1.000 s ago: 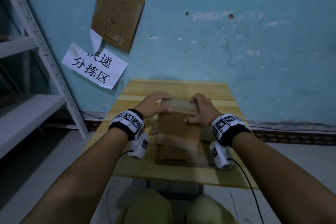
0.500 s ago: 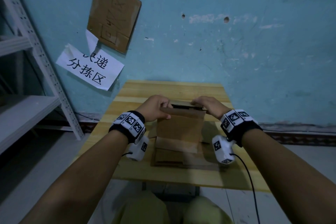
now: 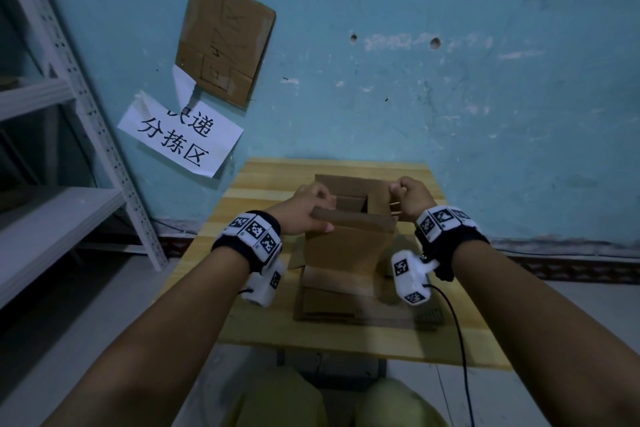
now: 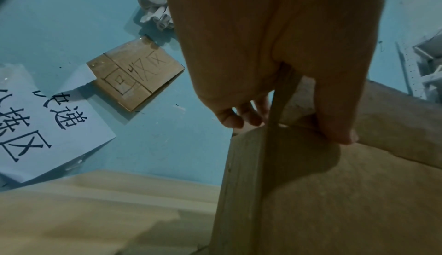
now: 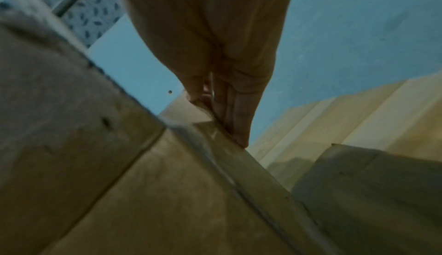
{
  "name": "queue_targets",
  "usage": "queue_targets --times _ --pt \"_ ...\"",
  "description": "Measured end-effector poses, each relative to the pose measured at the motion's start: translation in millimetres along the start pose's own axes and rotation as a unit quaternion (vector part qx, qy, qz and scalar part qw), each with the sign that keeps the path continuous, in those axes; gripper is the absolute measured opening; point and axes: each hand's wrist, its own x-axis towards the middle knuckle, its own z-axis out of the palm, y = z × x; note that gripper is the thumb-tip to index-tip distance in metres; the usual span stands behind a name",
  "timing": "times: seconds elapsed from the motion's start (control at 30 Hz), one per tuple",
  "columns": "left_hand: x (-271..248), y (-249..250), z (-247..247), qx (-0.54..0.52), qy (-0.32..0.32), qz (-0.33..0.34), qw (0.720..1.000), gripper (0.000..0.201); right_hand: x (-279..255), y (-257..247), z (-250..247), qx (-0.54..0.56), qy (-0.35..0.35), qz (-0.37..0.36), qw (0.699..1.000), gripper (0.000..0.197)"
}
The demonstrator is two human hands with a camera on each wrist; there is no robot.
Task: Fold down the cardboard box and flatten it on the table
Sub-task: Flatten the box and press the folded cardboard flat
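A small brown cardboard box [image 3: 348,246] stands upright in the middle of the wooden table [image 3: 270,180], its top flaps spread open so the inside shows. My left hand [image 3: 308,210] grips the near top flap at its left end, thumb on the outer face and fingers behind it [image 4: 241,115]. My right hand [image 3: 407,198] pinches the right top flap [image 5: 203,106] at the box's upper right corner. The box [image 4: 322,202] rests on flattened cardboard pieces [image 3: 346,305] lying near the table's front.
A blue wall stands right behind the table, with a cardboard sign [image 3: 225,42] and a white paper sign [image 3: 180,135] stuck on it. A white metal shelf rack [image 3: 62,135] stands to the left. My knees [image 3: 277,402] are under the front edge.
The box's top was closed under both hands; now its flaps are pulled apart and the top is open. My hands have moved outward to the flap ends.
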Motion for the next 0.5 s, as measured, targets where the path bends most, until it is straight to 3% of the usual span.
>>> queue_targets --times 0.17,0.27,0.4,0.5 --pt "0.8 1.8 -3.7 0.008 -0.004 -0.021 1.000 0.030 -7.8 -1.4 3.4 0.005 0.046 -0.005 0.999 0.032" --pt "0.4 1.0 -6.1 0.022 -0.018 -0.039 0.999 0.029 -13.8 -3.8 3.0 0.007 0.068 -0.080 0.994 0.037" --pt "-1.2 1.9 -7.1 0.067 -0.021 -0.059 0.996 0.031 -21.6 -11.1 2.2 -0.003 -0.051 -0.185 0.981 0.030" --pt "-1.4 2.7 -5.0 0.053 -0.028 -0.058 0.997 0.027 -25.3 -14.0 0.6 -0.089 -0.105 -0.172 0.976 0.031"
